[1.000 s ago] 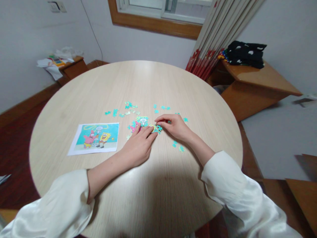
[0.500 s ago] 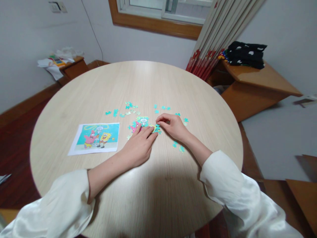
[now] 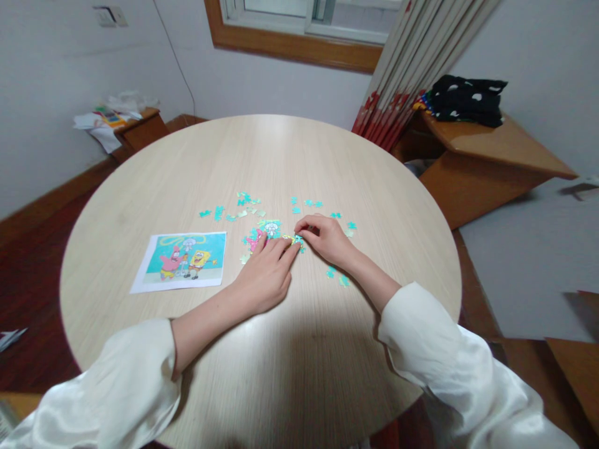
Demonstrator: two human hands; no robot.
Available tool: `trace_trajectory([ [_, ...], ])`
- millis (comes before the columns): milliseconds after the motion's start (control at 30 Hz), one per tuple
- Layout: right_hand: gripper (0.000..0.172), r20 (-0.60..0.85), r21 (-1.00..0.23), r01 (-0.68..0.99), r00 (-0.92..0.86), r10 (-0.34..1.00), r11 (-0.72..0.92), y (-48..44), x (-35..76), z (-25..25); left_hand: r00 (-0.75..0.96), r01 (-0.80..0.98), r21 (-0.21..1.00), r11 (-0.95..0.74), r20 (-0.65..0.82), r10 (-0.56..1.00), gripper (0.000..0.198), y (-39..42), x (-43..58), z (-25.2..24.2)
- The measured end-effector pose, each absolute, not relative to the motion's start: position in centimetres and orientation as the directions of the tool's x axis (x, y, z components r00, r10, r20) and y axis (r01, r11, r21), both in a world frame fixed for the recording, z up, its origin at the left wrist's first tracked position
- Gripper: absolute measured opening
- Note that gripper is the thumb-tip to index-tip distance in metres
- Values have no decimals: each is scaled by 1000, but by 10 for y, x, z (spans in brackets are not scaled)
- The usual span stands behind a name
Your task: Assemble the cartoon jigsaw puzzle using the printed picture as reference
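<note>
A partly joined jigsaw puzzle [image 3: 271, 228] lies on the round table, showing a pale cartoon face on teal and a pink figure. My left hand [image 3: 264, 274] rests flat over its lower part, fingers spread, and covers some of it. At the puzzle's right edge, my right hand [image 3: 325, 237] has thumb and forefinger pinched together beside a teal puzzle piece [image 3: 299, 239]. Whether that piece is between the fingertips is hard to see. To the left lies a printed reference picture [image 3: 185, 259] with pink, yellow and pale cartoon figures.
Loose teal puzzle pieces [image 3: 219, 212] lie beyond the puzzle, with several more pieces [image 3: 313, 203] to the right and two pieces [image 3: 337, 275] nearer me. Around the wooden table [image 3: 299, 386] stand a stool [image 3: 145, 130] with papers and a cabinet [image 3: 496, 149] with black cloth.
My left fingertips have shifted slightly right, towards the piece at the puzzle's edge. My right hand stays pinched in almost the same place. The view has moved a little.
</note>
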State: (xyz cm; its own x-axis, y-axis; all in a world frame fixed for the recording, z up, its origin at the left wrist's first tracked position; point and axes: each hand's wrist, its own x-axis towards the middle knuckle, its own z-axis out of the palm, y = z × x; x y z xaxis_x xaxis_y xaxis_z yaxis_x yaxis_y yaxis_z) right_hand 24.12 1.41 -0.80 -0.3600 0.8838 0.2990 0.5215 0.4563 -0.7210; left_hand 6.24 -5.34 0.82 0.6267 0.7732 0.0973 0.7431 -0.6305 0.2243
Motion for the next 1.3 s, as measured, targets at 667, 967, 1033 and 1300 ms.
trace_trajectory([
  [667, 9, 401, -582, 562, -430, 809, 587, 16, 250, -5, 616, 766, 160, -623, 96, 782, 47, -54, 67, 10],
  [967, 10, 248, -491, 675, -498, 831, 551, 16, 255, -3, 626, 755, 171, -633, 97, 774, 47, -53, 66, 10],
  [1033, 11, 258, -462, 686, -502, 825, 562, 14, 255, -2, 625, 748, 197, -634, 114, 772, 46, -53, 66, 10],
  [1300, 14, 293, -440, 676, -514, 806, 591, 10, 254, 1, 601, 698, 341, -629, 199, 774, 49, -49, 62, 0],
])
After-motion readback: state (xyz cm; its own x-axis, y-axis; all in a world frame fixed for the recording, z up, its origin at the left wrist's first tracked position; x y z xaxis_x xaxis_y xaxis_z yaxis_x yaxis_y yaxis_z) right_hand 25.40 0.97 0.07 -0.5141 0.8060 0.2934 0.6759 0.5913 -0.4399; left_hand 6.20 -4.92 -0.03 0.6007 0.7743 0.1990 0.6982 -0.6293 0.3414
